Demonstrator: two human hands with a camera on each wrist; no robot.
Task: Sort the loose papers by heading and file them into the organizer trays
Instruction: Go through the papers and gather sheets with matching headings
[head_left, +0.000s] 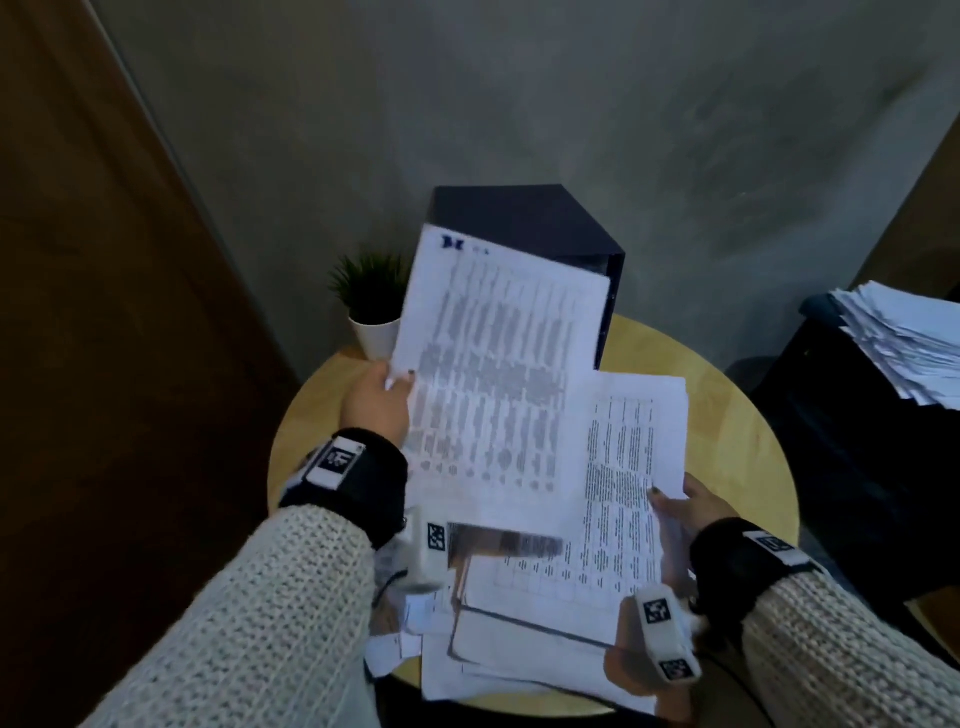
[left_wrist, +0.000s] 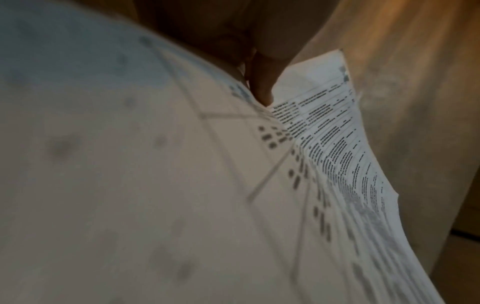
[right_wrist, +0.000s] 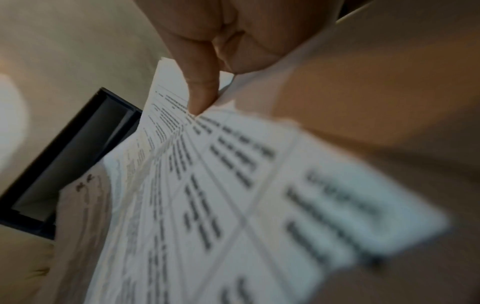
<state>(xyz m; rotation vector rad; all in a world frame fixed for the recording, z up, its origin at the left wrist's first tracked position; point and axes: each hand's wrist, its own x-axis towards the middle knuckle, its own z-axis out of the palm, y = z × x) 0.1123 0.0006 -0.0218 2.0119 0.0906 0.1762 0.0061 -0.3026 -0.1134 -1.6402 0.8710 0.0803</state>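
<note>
My left hand (head_left: 382, 397) pinches the left edge of a printed sheet (head_left: 498, 364) with a blue logo at its top, lifted and tilted in front of the dark organizer (head_left: 524, 218). My right hand (head_left: 685, 506) holds a second sheet (head_left: 631, 467), covered in table text, by its right edge, thumb on top. Both sheets hover over a loose pile of papers (head_left: 519, 639) on the round wooden table (head_left: 737, 415). In the left wrist view a finger (left_wrist: 262, 82) presses on the paper (left_wrist: 155, 185). The right wrist view has my thumb (right_wrist: 200, 86) on the sheet (right_wrist: 233, 195) and the organizer (right_wrist: 70, 156) behind.
A small potted plant (head_left: 371, 301) stands left of the organizer. At the right, a dark stand (head_left: 857, 441) carries another stack of papers (head_left: 904, 343). A brown door (head_left: 93, 312) is at the left, a grey wall behind.
</note>
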